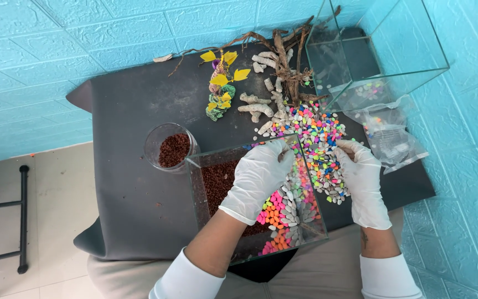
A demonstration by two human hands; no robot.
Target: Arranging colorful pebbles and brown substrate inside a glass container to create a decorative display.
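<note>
1. At the near edge of the dark mat point(123, 182), a small square glass tank point(258, 199) stood between the person's forearms. Its floor carried dark reddish-brown gravel on the left, grey and white pebbles in the middle, and pink and orange pebbles toward the front.
2. The left hand point(258, 174), in a white glove, was inside the tank over the pebbles, fingers curled downward. Whether it gripped any pebbles could not be told from where I stood.
3. The right hand point(362, 177), also gloved in white, rested just beside the tank's right wall, on the edge of a loose heap of multicoloured pebbles point(316, 138). Fingers were bent, partly closed; contents, if any, were hidden.
4. The heap lay on the mat directly behind the tank, touching its far rim.
5. Left of the tank, a round clear jar point(167, 147) held more reddish-brown gravel.
6. Behind the heap: pale branched coral pieces point(258, 105), dark driftwood roots point(289, 55), and an artificial plant with yellow leaves point(222, 83).
7. At the far right, a larger glass tank point(383, 50) sat tilted, with crumpled clear plastic bags point(388, 135) beneath and beside it, a few coloured pebbles inside them.
8. Turquoise brick-pattern wall panels point(40, 66) surrounded the mat.
</note>
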